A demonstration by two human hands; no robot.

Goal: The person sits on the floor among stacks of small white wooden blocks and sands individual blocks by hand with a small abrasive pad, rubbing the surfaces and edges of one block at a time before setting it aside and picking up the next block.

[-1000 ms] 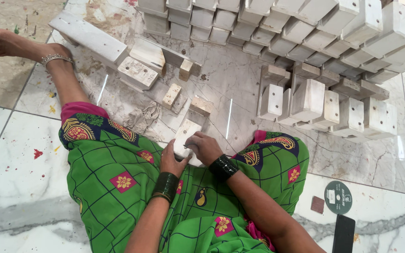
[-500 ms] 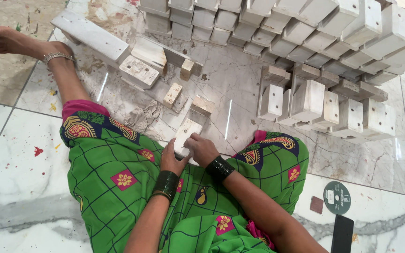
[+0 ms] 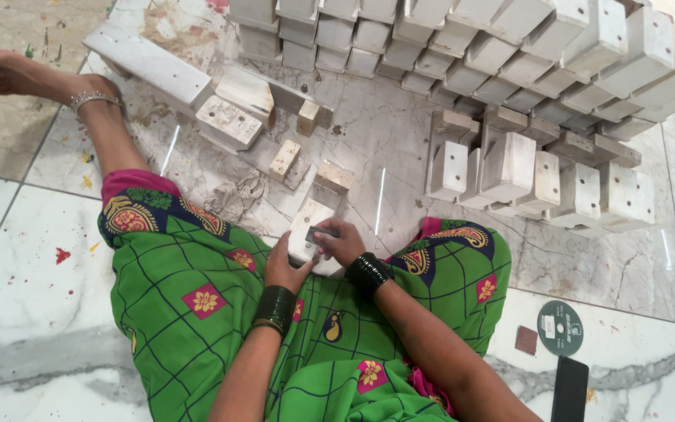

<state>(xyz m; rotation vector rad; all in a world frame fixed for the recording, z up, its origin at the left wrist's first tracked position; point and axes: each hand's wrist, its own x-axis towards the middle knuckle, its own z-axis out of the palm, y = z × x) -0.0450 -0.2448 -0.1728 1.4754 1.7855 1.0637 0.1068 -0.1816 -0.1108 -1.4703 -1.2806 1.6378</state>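
I sit on the floor in green patterned clothing with a pale wooden block (image 3: 307, 225) held between my knees. My left hand (image 3: 285, 268) grips the block's near left side. My right hand (image 3: 341, 241) presses a small dark flat piece (image 3: 320, 231), perhaps sandpaper, against the block's top face. Both wrists wear black bangles.
Rows of similar white blocks (image 3: 509, 47) are stacked at the back, with another group (image 3: 533, 176) at the right. Loose small blocks (image 3: 284, 159), a long plank (image 3: 148, 62) and a rag (image 3: 236, 197) lie ahead. A round disc (image 3: 560, 328) and a dark object (image 3: 569, 388) sit at lower right.
My right hand has shifted slightly on the block's top with the dark piece; the block and left hand stay in about the same place.
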